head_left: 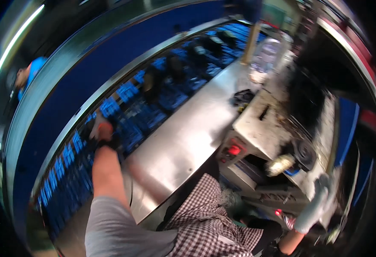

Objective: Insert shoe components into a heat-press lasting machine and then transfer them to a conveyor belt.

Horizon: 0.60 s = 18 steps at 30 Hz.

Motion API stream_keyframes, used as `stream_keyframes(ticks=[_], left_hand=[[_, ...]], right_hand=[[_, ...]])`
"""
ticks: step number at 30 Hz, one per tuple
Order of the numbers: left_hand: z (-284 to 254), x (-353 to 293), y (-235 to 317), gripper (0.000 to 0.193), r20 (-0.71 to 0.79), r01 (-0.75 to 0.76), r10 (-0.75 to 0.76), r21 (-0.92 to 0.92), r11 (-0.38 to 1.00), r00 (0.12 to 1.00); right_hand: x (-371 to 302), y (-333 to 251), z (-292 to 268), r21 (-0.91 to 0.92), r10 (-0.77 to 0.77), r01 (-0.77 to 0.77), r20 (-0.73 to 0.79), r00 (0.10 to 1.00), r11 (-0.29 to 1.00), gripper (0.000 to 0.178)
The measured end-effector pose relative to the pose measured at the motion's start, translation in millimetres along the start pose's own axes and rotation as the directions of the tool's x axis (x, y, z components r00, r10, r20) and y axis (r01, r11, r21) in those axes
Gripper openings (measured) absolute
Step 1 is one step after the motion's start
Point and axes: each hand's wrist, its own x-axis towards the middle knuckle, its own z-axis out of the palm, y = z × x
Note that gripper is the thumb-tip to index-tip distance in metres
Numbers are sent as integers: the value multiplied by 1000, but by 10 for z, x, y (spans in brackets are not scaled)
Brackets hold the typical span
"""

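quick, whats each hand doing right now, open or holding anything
Left hand: over the blue-lit conveyor; too blurred to tell if open or holding something.
Right hand: gloved, looks open, fingers extended; no held item visible.

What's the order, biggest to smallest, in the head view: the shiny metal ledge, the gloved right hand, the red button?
1. Shiny metal ledge
2. Gloved right hand
3. Red button, clearly smallest

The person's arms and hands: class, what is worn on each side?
The left arm has a short grey sleeve and a dark band near the wrist; blur hides whether the left hand is gloved. The right hand wears a pale grey glove, with something dark around the forearm. No markings are readable.
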Motion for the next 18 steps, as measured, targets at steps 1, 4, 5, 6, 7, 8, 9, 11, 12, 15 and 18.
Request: stream_keyframes(ticks=[1, 4, 5, 6, 7, 8, 9, 11, 12, 15, 18], left_hand=[[-265, 411, -38, 105, 314, -258, 273, -91, 962, 909], [-972, 1273, 158, 43, 970, 198, 242, -234, 952, -20], [-1111, 1353, 123, 45, 910, 266, 218, -125, 956, -354], [-979, 1051, -136, 43, 987, 234, 157, -143, 962, -45], [-1095, 452, -399, 42, 954, 169, 99, -151, 974, 283], [-1332, -77, -376, 44, 942, 179, 102, -166, 970, 319], [-1521, -529, -341, 46, 925, 190, 114, -193, 963, 362], [-1707, -879, -289, 56, 984, 132, 170, -176, 976, 53], [-1791, -1409, -272, 68, 986, 256, 127, -96, 962, -107], [-1849, -2489, -259, 84, 890, 322, 93, 63, 944, -446], [-1685, -3433, -516, 83, 722, 242, 29, 194, 951, -692]], right_hand=[[-9, 101, -25, 65, -13, 11, 30, 999, 998, 46], [-50, -15, 58, 119, 93, -111, 147, 985, 987, 42], [-58, 40, 28, 141, 67, -94, 184, 981, 986, 40], [-72, -69, -6, 101, 63, -83, 192, 979, 991, 40], [-86, -161, 4, 66, 66, -81, 214, 975, 995, 41], [-40, -248, 47, 68, 37, -56, 263, 964, 996, 42], [16, -351, 116, 80, 0, -27, 318, 948, 996, 44], [76, -652, 345, 261, -69, -75, 502, 862, 962, 44], [120, -749, 437, 300, -121, -84, 603, 789, 950, 49], [175, -1011, 802, 391, -192, -330, 844, 501, 859, 79], [274, -1255, 988, 198, -79, -329, 937, 341, 923, 94]])
